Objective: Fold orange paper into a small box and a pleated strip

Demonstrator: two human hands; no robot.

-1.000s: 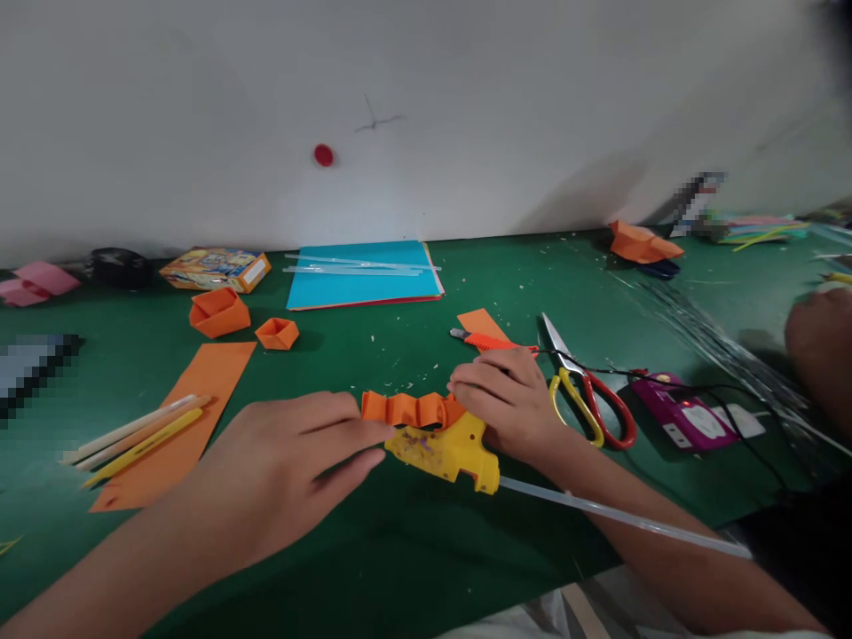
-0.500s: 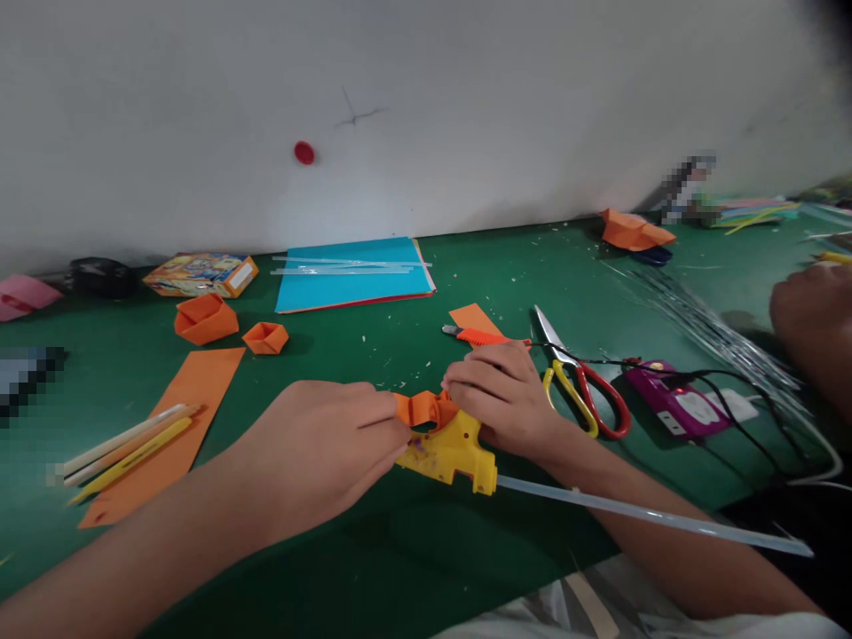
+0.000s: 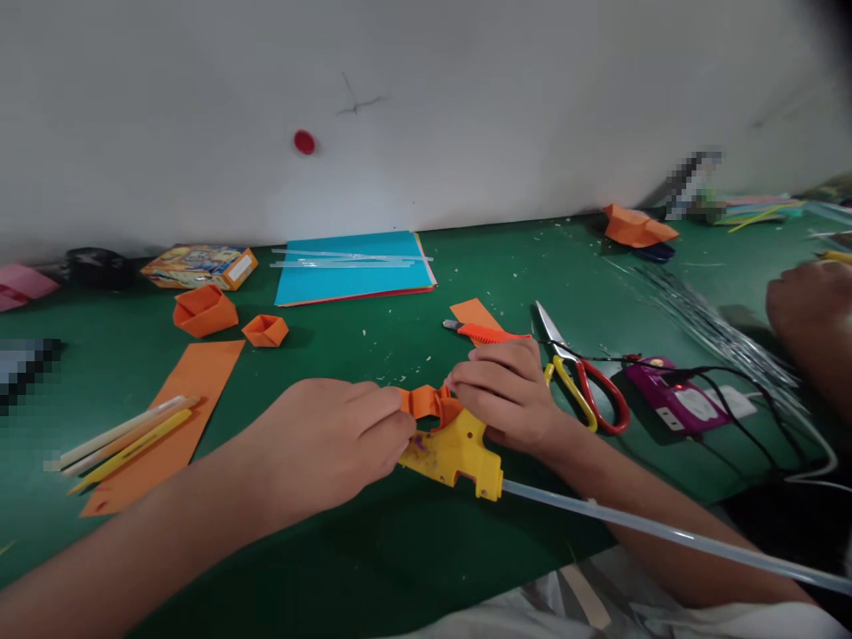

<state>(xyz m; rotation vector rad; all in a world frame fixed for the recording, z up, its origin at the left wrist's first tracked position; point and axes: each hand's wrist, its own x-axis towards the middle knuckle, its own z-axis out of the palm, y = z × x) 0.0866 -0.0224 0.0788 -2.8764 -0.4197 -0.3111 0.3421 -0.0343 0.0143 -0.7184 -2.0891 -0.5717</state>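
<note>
My left hand [image 3: 339, 430] is closed, its fingertips pinching the left end of a small folded orange paper piece [image 3: 422, 402]. Below that piece lies a yellow glue gun [image 3: 459, 455], its front end hidden behind my left fingers. My right hand [image 3: 509, 395] is wrapped round the gun's handle, with fingertips at the paper's right end. A long clear glue stick [image 3: 619, 517] sticks out of the gun's back, passing over my right forearm. Just beyond my right hand are an orange cutter knife [image 3: 485, 334], an orange paper scrap [image 3: 474, 311] and scissors [image 3: 571, 377] with red and yellow handles.
Two folded orange paper pieces [image 3: 205, 311], a box [image 3: 200, 266] and an orange strip [image 3: 206, 373] under pencils [image 3: 137, 444] occupy the left. Blue paper [image 3: 352, 288] lies by the wall. At right are a purple power adapter [image 3: 675, 395], cables, clear sticks [image 3: 719, 324] and another person's hand [image 3: 808, 297].
Both hands, the glue gun and the paper piece have shifted slightly right. The glue stick's far end now reaches the right edge of the view. Both grips look the same.
</note>
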